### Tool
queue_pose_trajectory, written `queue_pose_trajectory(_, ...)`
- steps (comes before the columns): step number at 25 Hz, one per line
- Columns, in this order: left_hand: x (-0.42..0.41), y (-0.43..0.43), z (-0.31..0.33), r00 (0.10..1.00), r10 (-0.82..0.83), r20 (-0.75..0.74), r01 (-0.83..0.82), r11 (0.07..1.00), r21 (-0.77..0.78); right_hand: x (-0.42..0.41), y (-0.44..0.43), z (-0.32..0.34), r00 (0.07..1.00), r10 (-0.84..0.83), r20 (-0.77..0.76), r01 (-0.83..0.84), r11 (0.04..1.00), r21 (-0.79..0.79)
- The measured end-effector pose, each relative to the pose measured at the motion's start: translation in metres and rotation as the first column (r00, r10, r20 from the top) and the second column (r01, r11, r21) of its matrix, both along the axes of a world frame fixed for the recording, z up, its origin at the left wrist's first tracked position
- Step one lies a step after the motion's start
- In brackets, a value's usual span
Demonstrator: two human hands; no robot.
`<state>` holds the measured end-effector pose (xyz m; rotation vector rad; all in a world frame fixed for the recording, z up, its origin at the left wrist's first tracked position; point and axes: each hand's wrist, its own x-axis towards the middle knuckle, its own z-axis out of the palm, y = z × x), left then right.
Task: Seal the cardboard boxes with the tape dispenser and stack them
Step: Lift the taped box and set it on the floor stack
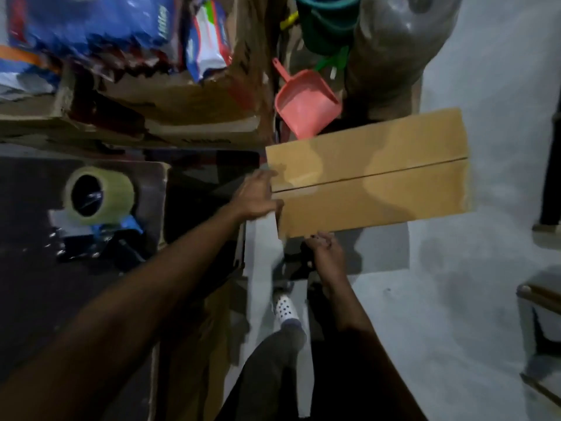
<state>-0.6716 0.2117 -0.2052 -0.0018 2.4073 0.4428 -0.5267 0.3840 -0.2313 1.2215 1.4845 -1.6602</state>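
A closed brown cardboard box (pixel 373 174) is held above the grey floor, its top flaps meeting in a long seam. My left hand (pixel 256 196) grips its left end near the seam. My right hand (pixel 323 247) holds the near bottom edge, fingers curled under it. A tape dispenser (pixel 97 205) with a roll of clear tape and a blue frame lies on a dark surface to the left, apart from both hands.
Open cartons stuffed with blue packets (pixel 91 28) fill the upper left. A pink dustpan (pixel 303 104), green buckets (pixel 328 22) and a large sack (pixel 403 44) stand behind the box. Grey floor (pixel 455 299) spreads to the right. My white shoe (pixel 287 308) is below.
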Motion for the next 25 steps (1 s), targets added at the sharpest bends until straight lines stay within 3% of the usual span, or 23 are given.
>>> queue_pose_trajectory(3,-0.053,0.010,-0.057,0.974,-0.225,0.008,0.222,0.955,-0.196,-0.033,0.009,-0.054,0.951,-0.189,0.246,0.213,0.974,-0.076)
queue_pose_trajectory(6,-0.099,0.023,-0.107,0.926,-0.377,0.014,0.366,0.889,-0.276,-0.055,0.010,-0.099,0.878,-0.180,0.444,0.286,0.940,-0.185)
queue_pose_trajectory(10,-0.140,0.041,-0.156,0.986,-0.129,0.103,0.146,0.972,-0.184,-0.071,0.011,-0.126,0.830,-0.119,0.545,0.309,0.912,-0.271)
queue_pose_trajectory(13,-0.138,0.043,-0.156,0.990,-0.007,0.139,0.018,0.997,-0.077,-0.064,0.010,-0.133,0.807,-0.238,0.540,0.391,0.901,-0.188)
queue_pose_trajectory(17,-0.099,0.059,-0.107,0.999,-0.015,0.038,0.018,0.998,-0.063,-0.024,0.012,-0.115,0.791,-0.462,0.401,0.505,0.863,-0.001)
queue_pose_trajectory(19,-0.074,0.072,-0.066,1.000,-0.009,-0.023,0.009,1.000,-0.023,0.000,0.021,-0.072,0.798,-0.534,0.278,0.529,0.842,0.099)
queue_pose_trajectory(22,-0.041,0.089,0.000,0.980,0.170,-0.099,-0.155,0.978,0.141,0.031,0.038,0.014,0.862,-0.505,0.045,0.481,0.842,0.242)
queue_pose_trajectory(25,-0.002,0.105,0.070,0.929,0.319,-0.186,-0.236,0.900,0.367,0.062,0.064,0.085,0.802,-0.580,-0.144,0.595,0.755,0.275)
